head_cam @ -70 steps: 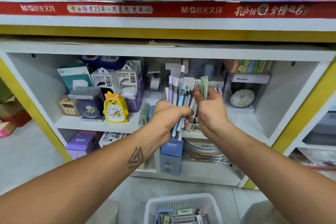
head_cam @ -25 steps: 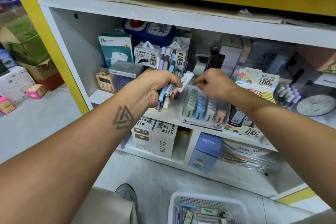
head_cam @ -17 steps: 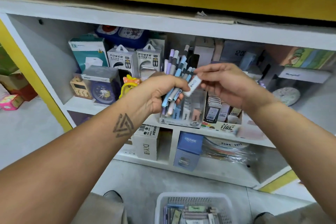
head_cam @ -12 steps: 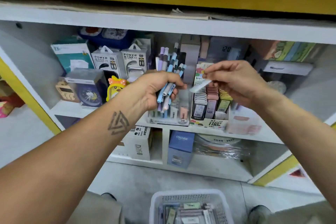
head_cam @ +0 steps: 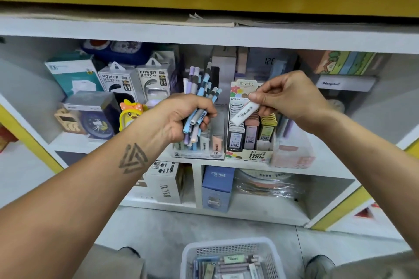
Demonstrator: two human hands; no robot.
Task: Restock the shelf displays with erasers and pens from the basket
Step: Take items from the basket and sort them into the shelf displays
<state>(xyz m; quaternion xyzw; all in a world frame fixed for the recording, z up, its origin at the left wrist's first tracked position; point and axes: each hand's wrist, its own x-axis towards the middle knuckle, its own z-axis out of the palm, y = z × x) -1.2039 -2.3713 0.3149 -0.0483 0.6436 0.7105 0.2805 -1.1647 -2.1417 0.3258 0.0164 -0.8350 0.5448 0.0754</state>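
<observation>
My left hand (head_cam: 181,118) grips a bunch of pens (head_cam: 201,90) in blue, purple and grey, upright in front of the shelf. My right hand (head_cam: 290,97) pinches a flat white eraser (head_cam: 244,113) between thumb and fingers, tilted, just above a cardboard display box (head_cam: 249,154) holding rows of small packs. A clear display tray (head_cam: 197,153) marked 2B stands left of that box, partly hidden behind my left hand. The white basket (head_cam: 231,249) sits on the floor below, with more pens and erasers inside.
The white shelf (head_cam: 90,142) holds power bank boxes (head_cam: 136,79), clocks and a yellow chick clock (head_cam: 129,113) on the left. A pink clear box (head_cam: 292,154) stands right of the display box. Boxes fill the lower shelf. My shoes flank the basket.
My right hand has carried the white eraser from beside the pen bunch rightward, to above the cardboard display box. My left hand keeps hold of the pens. The view shifted.
</observation>
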